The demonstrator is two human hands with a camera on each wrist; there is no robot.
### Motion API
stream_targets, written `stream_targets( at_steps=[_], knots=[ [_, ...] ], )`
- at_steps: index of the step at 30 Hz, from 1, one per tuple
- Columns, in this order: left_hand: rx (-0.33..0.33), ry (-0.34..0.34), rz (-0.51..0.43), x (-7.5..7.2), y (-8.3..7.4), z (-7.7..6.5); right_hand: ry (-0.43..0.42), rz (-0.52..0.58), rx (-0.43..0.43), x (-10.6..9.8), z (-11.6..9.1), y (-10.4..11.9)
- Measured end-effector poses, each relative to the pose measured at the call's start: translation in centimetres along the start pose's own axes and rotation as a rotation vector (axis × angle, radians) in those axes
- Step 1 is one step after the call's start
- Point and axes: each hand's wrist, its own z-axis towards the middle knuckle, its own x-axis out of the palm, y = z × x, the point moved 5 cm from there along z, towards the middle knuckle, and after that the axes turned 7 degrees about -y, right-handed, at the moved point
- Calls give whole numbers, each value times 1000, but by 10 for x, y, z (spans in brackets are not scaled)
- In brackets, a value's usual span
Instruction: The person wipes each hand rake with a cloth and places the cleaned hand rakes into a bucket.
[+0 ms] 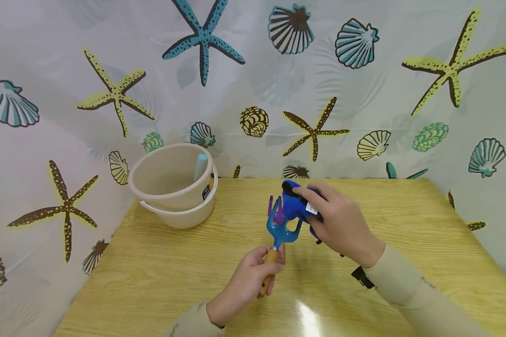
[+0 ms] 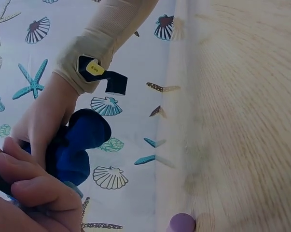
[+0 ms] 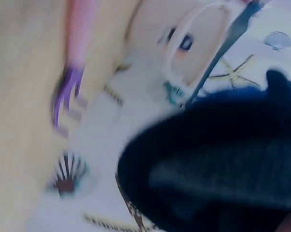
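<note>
My left hand (image 1: 253,271) grips the wooden handle of a blue hand fork (image 1: 281,230), its tines pointing up and away. A blue and black cloth thing (image 1: 294,206) with a white tag is held in my right hand (image 1: 341,222), against or just above those tines; its exact kind is unclear. In the right wrist view its dark rounded edge (image 3: 140,159) fills the lower right. Behind the blue fork, a purple fork (image 1: 278,214) with a pink handle lies on the table, partly hidden from the head view.
A cream bucket (image 1: 173,199) with a white bail stands at the back left of the wooden table (image 1: 152,271). One light blue stick-like end (image 1: 201,166) leans inside it. A shell-and-starfish curtain (image 1: 236,61) hangs behind and along the sides.
</note>
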Motion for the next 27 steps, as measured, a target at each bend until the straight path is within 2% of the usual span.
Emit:
stream_targets(
  at_steps=[2, 5, 12, 17, 20, 22, 24, 27],
  knots=[
    [5, 7, -24, 0, -2, 0, 39, 84, -7, 2, -2, 5],
    [20, 19, -42, 0, -4, 0, 111, 130, -17, 9, -6, 10],
    [13, 6, -37, 0, -3, -1, 149, -22, -38, 14, -15, 6],
    [14, 12, -50, 3, -2, 0, 94, -150, -108, 11, -11, 3],
    [1, -1, -44, 2, -1, 0, 48, -181, -102, 5, -5, -3],
    [0, 0, -39, 1, 0, -1, 25, -137, -67, 0, -3, -6],
    [2, 5, -46, 1, 0, -1, 9, -44, -32, -4, -2, -4],
    [19, 16, -59, 2, 0, 0, 29, 99, -26, -4, -3, 6]
  ],
)
